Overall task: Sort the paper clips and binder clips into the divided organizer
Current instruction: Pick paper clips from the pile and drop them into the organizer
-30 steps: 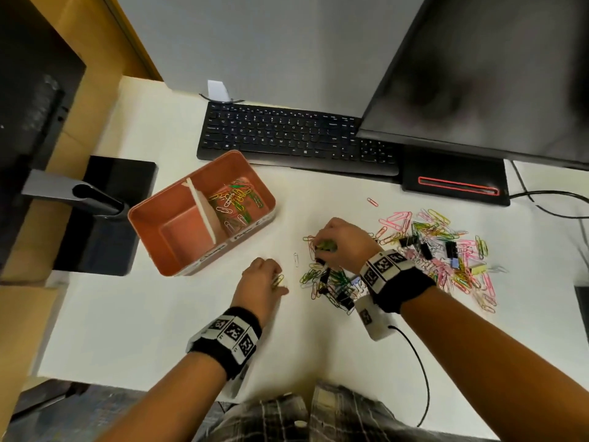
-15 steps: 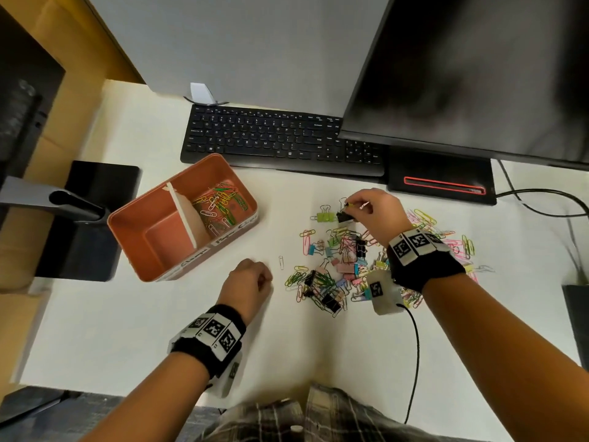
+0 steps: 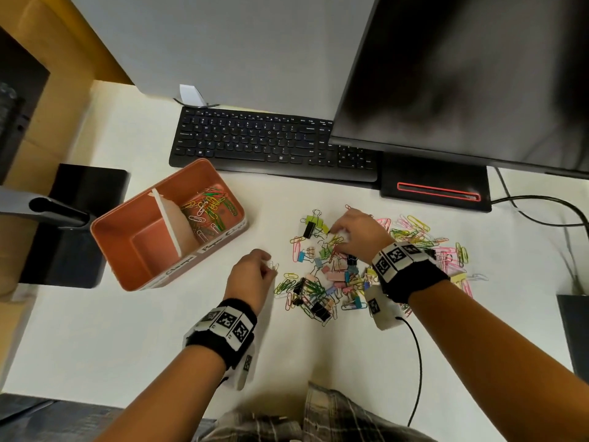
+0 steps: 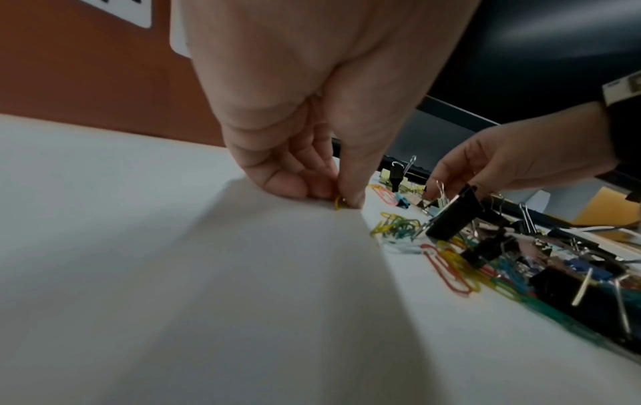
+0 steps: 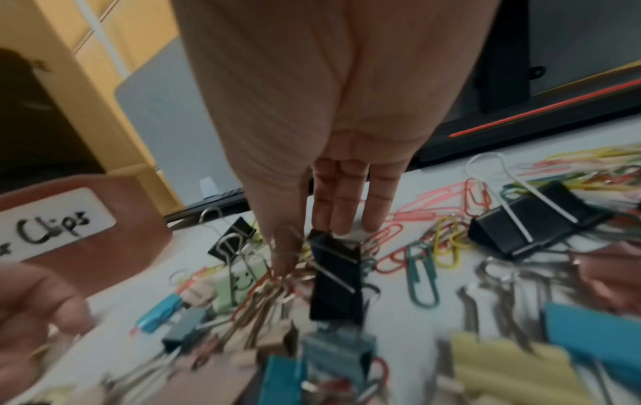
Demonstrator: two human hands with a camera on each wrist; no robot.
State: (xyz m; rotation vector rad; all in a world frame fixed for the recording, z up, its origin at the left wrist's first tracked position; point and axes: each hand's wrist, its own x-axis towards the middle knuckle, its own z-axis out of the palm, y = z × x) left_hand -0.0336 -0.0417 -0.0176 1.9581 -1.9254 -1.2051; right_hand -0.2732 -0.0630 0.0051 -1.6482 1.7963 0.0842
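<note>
The orange divided organizer (image 3: 105, 225) stands at the left; its right compartment holds coloured paper clips (image 3: 208, 209), and the left one shows only its floor. A mixed pile of binder clips and paper clips (image 3: 334, 277) lies in the middle of the white desk. My left hand (image 3: 255, 271) pinches a few paper clips (image 3: 273, 266) just left of the pile; in the left wrist view a yellow clip (image 4: 339, 204) sits under its fingertips. My right hand (image 3: 358, 232) reaches down into the pile's far side with its fingers (image 5: 341, 208) straight, above a black binder clip (image 5: 334, 276).
A black keyboard (image 3: 271, 145) and a monitor (image 3: 462, 74) on its base (image 3: 433, 189) close off the back. A black stand (image 3: 73, 218) sits left of the organizer. A cable (image 3: 417, 362) runs from my right wrist to the front edge. More paper clips (image 3: 414, 232) spread to the right.
My right hand rose from the pile's near side to its far edge with a binder clip, then came down onto the pile. My left hand stayed put with its paper clips.
</note>
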